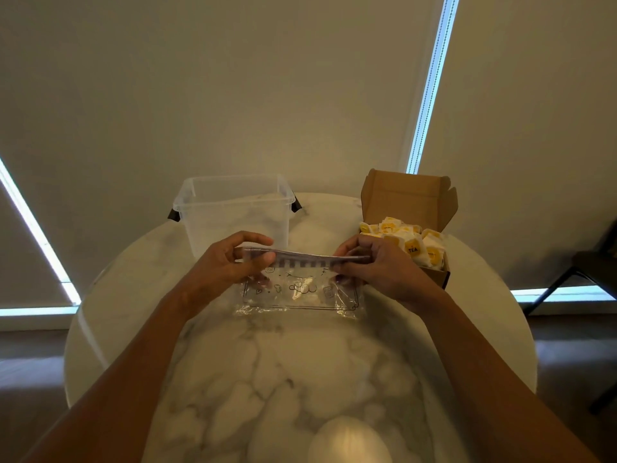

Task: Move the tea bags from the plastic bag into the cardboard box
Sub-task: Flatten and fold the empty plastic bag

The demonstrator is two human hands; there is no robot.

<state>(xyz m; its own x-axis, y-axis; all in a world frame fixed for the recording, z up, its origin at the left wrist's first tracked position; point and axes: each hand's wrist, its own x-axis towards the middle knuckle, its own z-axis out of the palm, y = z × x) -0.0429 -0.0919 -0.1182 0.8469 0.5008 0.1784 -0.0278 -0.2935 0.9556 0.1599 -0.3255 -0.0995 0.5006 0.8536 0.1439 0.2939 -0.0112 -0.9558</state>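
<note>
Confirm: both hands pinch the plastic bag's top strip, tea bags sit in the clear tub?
No: head view shows tea bags in the cardboard box, not the clear tub. Left hand and right hand pinch the top strip of the plastic bag.

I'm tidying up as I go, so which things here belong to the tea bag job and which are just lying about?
Job: plastic bag, pinched at its top by left hand and right hand; cardboard box, open; tea bags inside it.
Lying about: clear tub; chair beside the table.

Head view (wide-angle), close, down over the table [293,372]
</note>
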